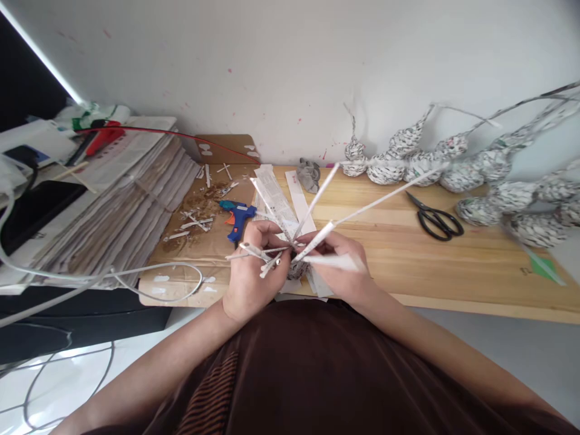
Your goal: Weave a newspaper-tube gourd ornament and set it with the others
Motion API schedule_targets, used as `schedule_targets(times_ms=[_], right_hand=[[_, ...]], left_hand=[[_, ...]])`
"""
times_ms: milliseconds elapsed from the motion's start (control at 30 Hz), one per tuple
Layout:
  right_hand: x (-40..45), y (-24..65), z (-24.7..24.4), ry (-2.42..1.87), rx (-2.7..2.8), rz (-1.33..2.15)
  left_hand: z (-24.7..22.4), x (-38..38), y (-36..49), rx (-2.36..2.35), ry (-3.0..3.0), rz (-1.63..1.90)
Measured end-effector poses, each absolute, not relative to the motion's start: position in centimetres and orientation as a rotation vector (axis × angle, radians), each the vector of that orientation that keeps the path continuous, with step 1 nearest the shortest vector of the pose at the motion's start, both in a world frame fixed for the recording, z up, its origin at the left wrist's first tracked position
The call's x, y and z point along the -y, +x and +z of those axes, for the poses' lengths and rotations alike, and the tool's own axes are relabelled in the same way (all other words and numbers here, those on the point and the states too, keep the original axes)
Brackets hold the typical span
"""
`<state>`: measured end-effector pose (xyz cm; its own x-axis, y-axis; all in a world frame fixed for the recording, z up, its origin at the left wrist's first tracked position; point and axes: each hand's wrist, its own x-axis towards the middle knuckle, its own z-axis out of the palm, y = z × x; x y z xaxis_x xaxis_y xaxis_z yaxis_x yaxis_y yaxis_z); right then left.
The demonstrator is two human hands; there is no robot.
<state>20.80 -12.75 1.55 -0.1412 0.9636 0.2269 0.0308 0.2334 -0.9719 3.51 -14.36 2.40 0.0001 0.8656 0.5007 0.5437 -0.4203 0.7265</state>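
Note:
Close to my body, both hands hold a small woven newspaper piece (296, 270) with rolled paper sticks (317, 199) fanning out of it. My left hand (256, 272) is closed around its left side, and short stick ends jut out over the fingers. On the other side, my right hand (339, 266) pinches near the base of the sticks; its fingertips are partly hidden behind them. Long sticks point up and to the right. Flat newspaper strips (274, 196) lie beneath and behind the hands. A blue glue gun (240, 220) rests just left of them.
Black scissors (437, 220) lie on the wooden table (380, 254) at right. Several woven paper gourds (387, 169) line the wall. A tall newspaper stack (136, 193) stands left, with a white cable (158, 266) before it. Paper scraps (197, 222) litter the cardboard (181, 257).

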Motion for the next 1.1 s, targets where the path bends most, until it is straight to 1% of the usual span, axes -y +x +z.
schedule_targets(times_ms=[133,233,433,600,667,767,833,900,967,1033,1100], right_hand=[[12.6,21.3,2.1,-1.073,1.632,0.967],[12.7,21.4,2.6,-1.064,1.728,0.927],[13.1,21.1,1.5,-0.997,1.589,1.001],[13.0,20.9,0.7,-0.941,1.358,1.255],[13.0,20.9,0.7,-0.925,1.351,1.247],[13.1,20.9,0.8,-0.958,1.455,1.111],[13.1,20.9,1.0,-1.001,1.464,1.097],[12.9,21.0,1.3,-1.02,1.383,1.218],[12.7,21.1,1.5,-0.994,1.269,1.421],[12.4,21.3,1.7,-0.952,1.16,1.606],[12.2,21.5,1.7,-0.913,1.064,1.708]], left_hand=[[2.7,14.4,3.7,-1.462,2.018,1.33],[3.3,14.4,3.8,-1.489,2.094,1.325],[3.6,13.8,3.6,-1.467,2.268,1.282],[3.8,13.6,3.5,-1.528,2.224,1.246],[3.9,13.7,3.6,-1.53,2.216,1.245],[4.2,13.9,3.6,-1.505,2.273,1.231],[4.3,14.0,3.6,-1.476,2.321,1.224],[4.2,13.9,3.4,-1.437,2.354,1.242],[4.1,13.8,3.1,-1.399,2.359,1.262],[4.1,13.6,2.8,-1.36,2.347,1.235],[4.5,13.5,2.6,-1.313,2.331,1.185]])
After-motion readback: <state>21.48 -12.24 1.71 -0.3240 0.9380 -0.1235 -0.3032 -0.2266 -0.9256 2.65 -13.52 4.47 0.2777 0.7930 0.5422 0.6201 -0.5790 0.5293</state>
